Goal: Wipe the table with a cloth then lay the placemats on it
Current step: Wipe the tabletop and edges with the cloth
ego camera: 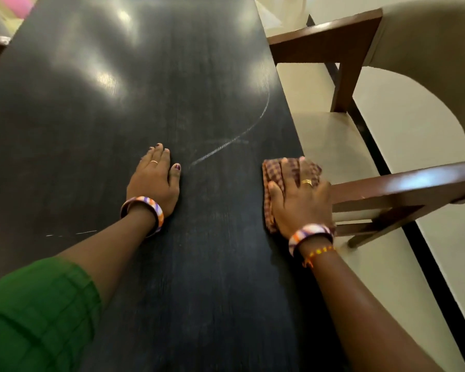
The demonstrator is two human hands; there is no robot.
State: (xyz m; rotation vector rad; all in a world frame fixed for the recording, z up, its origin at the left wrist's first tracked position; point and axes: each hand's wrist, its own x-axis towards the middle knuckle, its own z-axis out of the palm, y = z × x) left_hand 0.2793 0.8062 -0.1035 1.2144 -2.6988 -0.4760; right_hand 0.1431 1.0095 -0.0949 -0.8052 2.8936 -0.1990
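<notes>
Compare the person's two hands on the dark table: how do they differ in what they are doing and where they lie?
The right hand presses a checked cloth flat; the left hand lies bare on the table. The right hand sits at the table's edge beside a chair; the left hand lies nearer the middle. Only the right wrist has a beaded thread. Both are flat, ringed and bangled.

A dark wooden table (151, 108) fills the view. A checked cloth (273, 173) lies near its 3 o'clock edge, under the right hand (301, 200). The left hand (153, 178) rests flat at centre.
</notes>
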